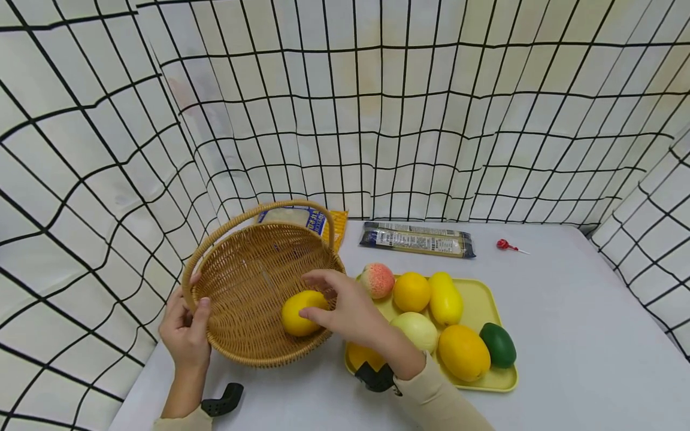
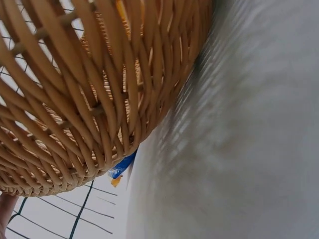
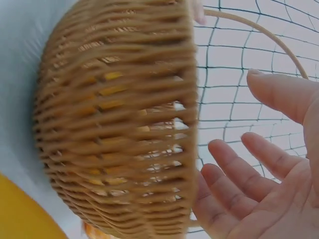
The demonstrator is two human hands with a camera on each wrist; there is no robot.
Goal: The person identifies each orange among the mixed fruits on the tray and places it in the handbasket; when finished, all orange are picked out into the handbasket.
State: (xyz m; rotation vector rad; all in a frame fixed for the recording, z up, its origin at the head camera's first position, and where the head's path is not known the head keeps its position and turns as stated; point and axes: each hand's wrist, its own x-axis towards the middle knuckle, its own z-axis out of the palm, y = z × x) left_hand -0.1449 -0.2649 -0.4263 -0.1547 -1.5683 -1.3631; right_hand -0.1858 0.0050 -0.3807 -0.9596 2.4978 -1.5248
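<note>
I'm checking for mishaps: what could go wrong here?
If the left hand slips from the wicker basket, the basket might tip and the yellow fruit inside could roll.
The right hand, reaching over the rim, might snag it when withdrawing.
The right forearm, crossing the tray, could nudge the pale green fruit.

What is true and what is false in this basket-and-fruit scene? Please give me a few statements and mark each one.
1. The left hand holds the wicker basket at its side. True.
2. A yellow fruit lies inside the basket. True.
3. Both hands are clenched into tight fists. False: the right hand is open, its thumb apart from its fingers.
4. The basket is at the far right of the head view. False: it is left of the yellow tray.
5. A dark green fruit lies on the tray. True.
</note>
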